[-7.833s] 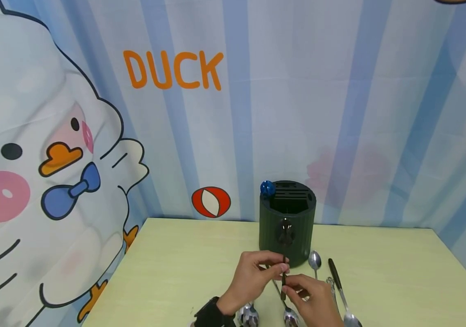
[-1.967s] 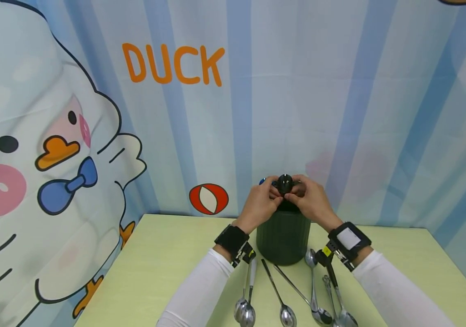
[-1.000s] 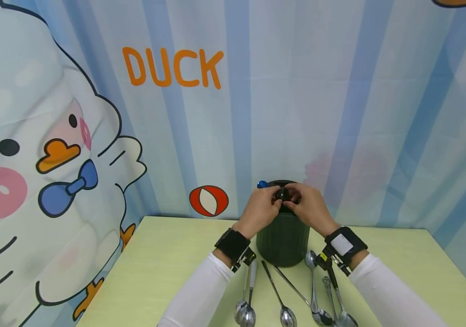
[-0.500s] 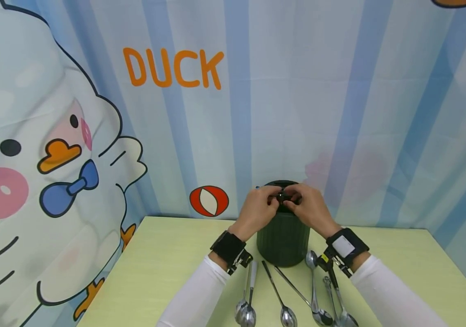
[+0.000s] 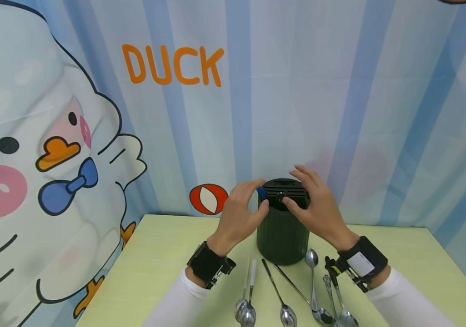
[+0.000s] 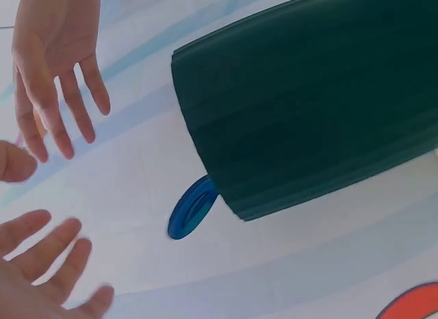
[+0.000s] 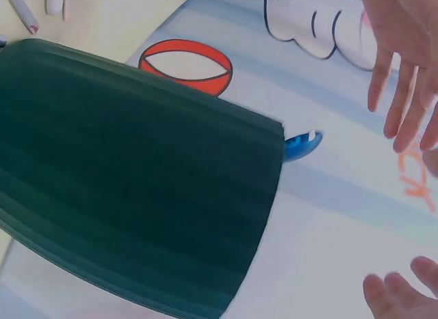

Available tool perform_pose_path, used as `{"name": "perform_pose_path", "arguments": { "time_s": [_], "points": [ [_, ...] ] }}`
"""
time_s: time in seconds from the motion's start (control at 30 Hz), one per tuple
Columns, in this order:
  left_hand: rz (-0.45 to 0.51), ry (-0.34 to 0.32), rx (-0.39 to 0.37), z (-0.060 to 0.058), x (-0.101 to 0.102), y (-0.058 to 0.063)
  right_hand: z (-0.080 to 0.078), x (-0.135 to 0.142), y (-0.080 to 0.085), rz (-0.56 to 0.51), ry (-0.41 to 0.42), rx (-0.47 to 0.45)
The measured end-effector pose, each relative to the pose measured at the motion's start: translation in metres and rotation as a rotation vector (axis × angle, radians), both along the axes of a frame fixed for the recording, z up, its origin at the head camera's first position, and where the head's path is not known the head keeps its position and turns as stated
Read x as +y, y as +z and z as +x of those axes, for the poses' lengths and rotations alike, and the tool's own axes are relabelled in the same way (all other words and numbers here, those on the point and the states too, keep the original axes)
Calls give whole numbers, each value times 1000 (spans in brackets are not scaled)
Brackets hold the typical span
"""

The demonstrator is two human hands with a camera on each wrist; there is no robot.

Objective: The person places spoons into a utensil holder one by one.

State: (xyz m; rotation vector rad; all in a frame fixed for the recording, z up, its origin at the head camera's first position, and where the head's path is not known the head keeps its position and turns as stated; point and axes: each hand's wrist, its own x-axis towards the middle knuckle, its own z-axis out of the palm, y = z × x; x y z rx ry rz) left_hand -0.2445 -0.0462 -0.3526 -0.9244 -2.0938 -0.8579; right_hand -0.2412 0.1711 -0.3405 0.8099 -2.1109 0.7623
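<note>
A dark green ribbed utensil holder [image 5: 283,238] stands upright at the back of the table. My left hand [image 5: 238,213] is beside its top on the left, fingers spread and holding nothing. On the other side my right hand [image 5: 320,209] is raised with straight fingers, its thumb at the front opening. A dark shiny spoon [image 5: 282,197] shows low in that opening, mostly hidden. At the left rim a blue spoon [image 5: 262,193] sticks up; its bowl [image 6: 192,208] juts past the rim in the left wrist view. Both hands appear empty in the wrist views too.
Several metal spoons lie in front of the holder: a white-handled spoon [image 5: 249,299] at left, a dark-handled spoon [image 5: 280,297] in the middle, and a small upturned spoon [image 5: 312,272] among others at right. A printed curtain [image 5: 273,91] hangs behind the pale yellow table [image 5: 175,254].
The dark spoon, earlier pinched between both hands, was lowered into the holder. Both hands have let go and moved apart to either side, uncovering the slotted top.
</note>
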Motion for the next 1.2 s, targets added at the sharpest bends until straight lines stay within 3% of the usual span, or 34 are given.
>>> {"name": "perform_pose_path", "arguments": {
  "time_s": [0.2, 0.4, 0.73, 1.0, 1.2],
  "points": [
    [-165, 19, 94, 22, -16, -5, 23, -2, -4, 167, 47, 31],
    [-322, 54, 44, 48, -34, -24, 43, -5, -20, 287, 91, -19],
    [-513, 59, -166, 73, -47, -64, 56, -16, -57, 466, 122, -223],
    [-574, 48, -372, 82, -50, -107, 57, -21, -96, 555, 136, -361],
    [-624, 23, -525, 86, -50, -135, 55, -28, -124, 609, 218, -467]
  ]
}}
